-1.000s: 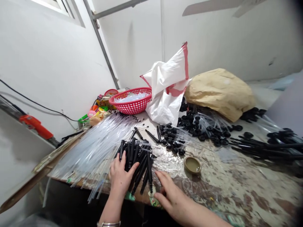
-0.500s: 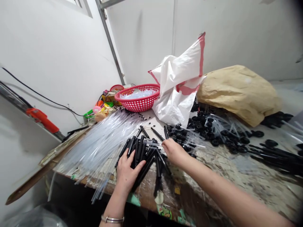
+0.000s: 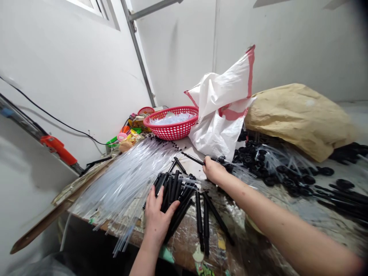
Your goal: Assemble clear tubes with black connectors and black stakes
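My left hand (image 3: 156,214) rests on a pile of slim black tubes (image 3: 172,186), its fingers and thumb spread over the near side. Farther right, my right hand (image 3: 213,169) is closed around the near end of a black rod-like tube (image 3: 193,158), which points away to the left. Thin clear straws (image 3: 191,183) stick out among the piled tubes. Several loose black tubes (image 3: 206,226) lie on the table between my arms, toward its front edge. A long bundle of clear plastic tubes (image 3: 123,188) spreads out left of the pile.
A red basket (image 3: 172,132) with clear pieces stands at the back, beside a white sack (image 3: 221,126). Brown paper (image 3: 299,115) covers things at the right. Black round parts (image 3: 247,159) and clear straws lie before it. An orange-handled tool (image 3: 56,147) is at the left wall.
My right hand has moved slightly away from me and now grips a black tube. Loose tubes near the front lie spread differently. My left hand stays on the pile; the view has shifted a little.
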### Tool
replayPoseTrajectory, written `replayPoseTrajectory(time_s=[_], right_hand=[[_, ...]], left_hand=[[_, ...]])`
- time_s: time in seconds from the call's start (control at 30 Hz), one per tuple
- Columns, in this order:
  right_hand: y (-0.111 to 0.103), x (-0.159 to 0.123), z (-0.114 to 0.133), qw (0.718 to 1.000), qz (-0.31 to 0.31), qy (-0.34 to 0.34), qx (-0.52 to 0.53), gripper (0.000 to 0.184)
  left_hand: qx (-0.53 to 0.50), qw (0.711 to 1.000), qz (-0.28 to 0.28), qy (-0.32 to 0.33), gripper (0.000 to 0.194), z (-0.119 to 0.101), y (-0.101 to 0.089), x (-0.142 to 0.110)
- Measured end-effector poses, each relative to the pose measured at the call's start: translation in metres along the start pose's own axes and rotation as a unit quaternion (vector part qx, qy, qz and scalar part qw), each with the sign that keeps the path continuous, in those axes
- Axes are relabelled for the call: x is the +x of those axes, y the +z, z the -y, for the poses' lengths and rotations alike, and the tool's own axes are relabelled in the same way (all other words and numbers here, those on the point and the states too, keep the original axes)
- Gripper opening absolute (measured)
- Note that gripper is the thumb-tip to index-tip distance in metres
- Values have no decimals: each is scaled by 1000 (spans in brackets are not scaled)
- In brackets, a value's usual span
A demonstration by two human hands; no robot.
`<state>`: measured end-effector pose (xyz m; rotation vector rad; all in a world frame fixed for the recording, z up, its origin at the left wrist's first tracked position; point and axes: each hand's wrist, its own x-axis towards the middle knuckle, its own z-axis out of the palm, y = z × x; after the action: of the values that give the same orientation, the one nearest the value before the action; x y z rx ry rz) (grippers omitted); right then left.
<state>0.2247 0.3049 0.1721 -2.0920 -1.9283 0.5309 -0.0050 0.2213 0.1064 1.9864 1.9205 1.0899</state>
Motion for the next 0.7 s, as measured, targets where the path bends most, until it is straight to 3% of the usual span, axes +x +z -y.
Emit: replayPoseTrajectory(time_s=[0.17, 0.23, 0.33, 0.43, 0.5, 0.6, 0.7], right_hand=[[-47, -57, -20, 990, -31, -112, 76, 22], [-57, -92, -27, 981, -33, -152, 117, 22], [-56, -144, -35, 970, -15, -179, 166, 22], [-46, -183, -46, 966, 9, -152, 210, 20], [-43, -200, -59, 958, 16, -121, 261, 20], [-46, -212, -93, 944, 18, -51, 326, 29], [-53, -204, -147, 959, -48, 42, 276, 38]], left_hand=[[-90, 987, -123, 55, 53, -38, -14, -7], [-114, 982, -120, 95, 55, -61, -12, -15], [-198, 972, -4, 127, 55, -95, 3, -38], [-309, 932, 157, 108, 45, -124, 23, -67], [-349, 905, 232, 75, 41, -139, 32, -85], [-378, 890, 252, 20, 41, -151, 39, -103], [-415, 866, 274, -49, 45, -156, 45, -111]])
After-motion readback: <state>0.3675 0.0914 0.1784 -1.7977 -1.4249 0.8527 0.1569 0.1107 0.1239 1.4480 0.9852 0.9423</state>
